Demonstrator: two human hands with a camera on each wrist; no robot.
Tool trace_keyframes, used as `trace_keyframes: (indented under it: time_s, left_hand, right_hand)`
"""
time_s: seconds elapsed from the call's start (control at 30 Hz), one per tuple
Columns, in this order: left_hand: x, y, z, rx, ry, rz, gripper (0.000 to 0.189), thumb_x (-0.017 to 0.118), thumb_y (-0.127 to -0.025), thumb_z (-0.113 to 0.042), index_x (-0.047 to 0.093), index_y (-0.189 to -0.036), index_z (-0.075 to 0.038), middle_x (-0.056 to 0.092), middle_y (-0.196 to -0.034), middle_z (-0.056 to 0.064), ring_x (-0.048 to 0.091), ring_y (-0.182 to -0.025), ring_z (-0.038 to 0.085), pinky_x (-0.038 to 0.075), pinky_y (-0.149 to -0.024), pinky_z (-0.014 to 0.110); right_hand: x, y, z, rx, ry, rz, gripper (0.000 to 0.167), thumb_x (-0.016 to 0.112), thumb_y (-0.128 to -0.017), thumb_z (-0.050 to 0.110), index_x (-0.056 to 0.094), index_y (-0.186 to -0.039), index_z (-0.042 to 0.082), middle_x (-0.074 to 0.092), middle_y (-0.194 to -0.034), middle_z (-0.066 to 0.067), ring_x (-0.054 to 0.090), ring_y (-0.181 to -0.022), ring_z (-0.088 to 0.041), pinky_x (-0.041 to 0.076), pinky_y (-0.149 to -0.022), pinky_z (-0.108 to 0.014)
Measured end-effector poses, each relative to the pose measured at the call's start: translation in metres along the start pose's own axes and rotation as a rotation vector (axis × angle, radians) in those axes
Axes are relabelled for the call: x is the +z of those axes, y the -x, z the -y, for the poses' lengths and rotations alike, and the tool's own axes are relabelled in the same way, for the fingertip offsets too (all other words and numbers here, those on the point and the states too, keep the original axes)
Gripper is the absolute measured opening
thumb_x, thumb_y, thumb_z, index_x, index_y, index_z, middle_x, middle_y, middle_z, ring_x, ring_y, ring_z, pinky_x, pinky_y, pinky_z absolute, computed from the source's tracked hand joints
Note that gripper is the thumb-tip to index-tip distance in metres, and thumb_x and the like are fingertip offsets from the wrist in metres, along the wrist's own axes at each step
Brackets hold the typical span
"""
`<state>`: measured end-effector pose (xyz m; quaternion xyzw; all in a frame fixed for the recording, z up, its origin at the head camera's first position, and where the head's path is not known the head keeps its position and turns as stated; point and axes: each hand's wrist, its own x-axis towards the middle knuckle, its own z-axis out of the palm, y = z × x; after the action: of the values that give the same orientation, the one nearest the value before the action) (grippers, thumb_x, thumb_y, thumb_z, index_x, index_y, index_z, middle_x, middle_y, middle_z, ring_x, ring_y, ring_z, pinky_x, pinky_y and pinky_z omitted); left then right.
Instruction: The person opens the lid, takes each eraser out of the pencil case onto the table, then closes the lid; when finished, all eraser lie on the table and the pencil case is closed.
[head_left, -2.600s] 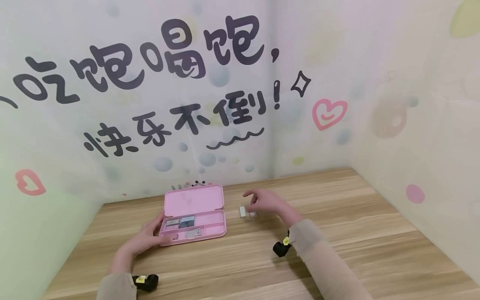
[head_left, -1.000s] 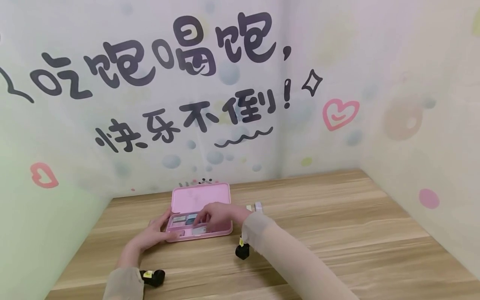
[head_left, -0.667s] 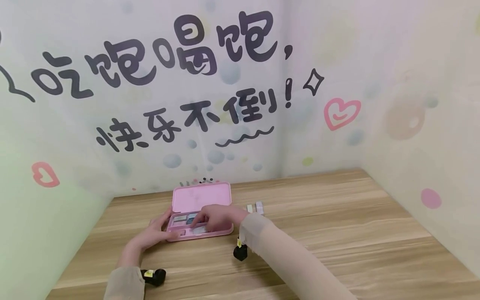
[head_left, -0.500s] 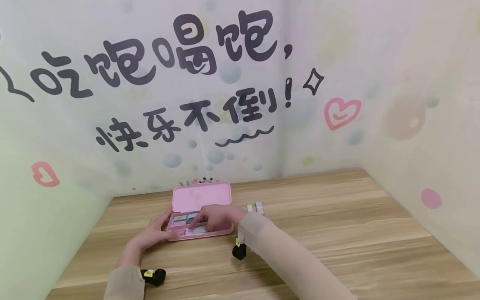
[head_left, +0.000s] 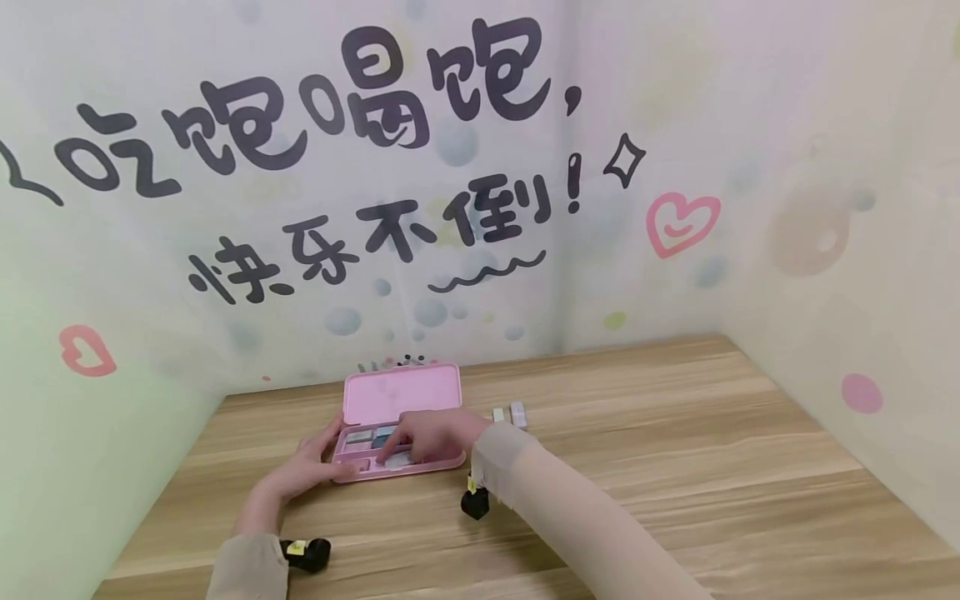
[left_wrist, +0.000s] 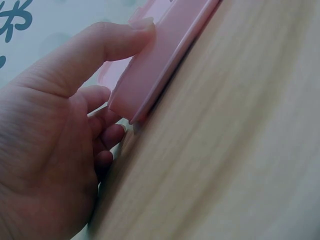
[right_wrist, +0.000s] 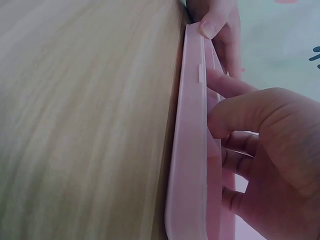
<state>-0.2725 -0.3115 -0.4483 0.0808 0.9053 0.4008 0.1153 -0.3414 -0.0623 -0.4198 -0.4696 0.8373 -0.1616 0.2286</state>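
Note:
A pink pencil case point(head_left: 401, 397) lies with its lid raised near the back left of the table. My left hand point(head_left: 296, 471) grips the case's left end, thumb over the front rim, as the left wrist view also shows. Pale grey point(head_left: 358, 437) and blue point(head_left: 384, 435) eraser-like blocks sit in the back compartment; a whitish block point(head_left: 401, 459) lies in the front one. My right hand point(head_left: 429, 433) reaches over the case from the right, index finger extended down into the front compartment. In the right wrist view the case wall partly hides its fingertips; nothing held shows.
Two small blocks, one whitish point(head_left: 498, 414) and one pale lilac point(head_left: 518, 415), lie on the wooden table point(head_left: 675, 467) right of the case. A printed wall covering point(head_left: 480, 317) stands close behind it.
My right hand has moved left from the loose blocks into the case; since then its index finger has shifted slightly left. The left hand keeps its hold. The head view has shifted a little.

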Motion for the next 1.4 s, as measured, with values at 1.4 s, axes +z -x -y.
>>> trace_keyframes:
  time_s: [1.4]
  left_hand:
    - [0.000, 0.002, 0.000, -0.019, -0.001, 0.004, 0.106, 0.076, -0.080, -0.039, 0.007, -0.157, -0.017, 0.009, -0.159, 0.021, -0.001, -0.139, 0.048, 0.008, -0.103, 0.073]
  right_hand:
    - [-0.044, 0.050, -0.006, -0.047, -0.042, -0.016, 0.053, 0.060, -0.085, -0.009, 0.057, -0.128, 0.021, 0.056, -0.100, -0.002, 0.050, -0.087, -0.010, 0.043, -0.072, -0.020]
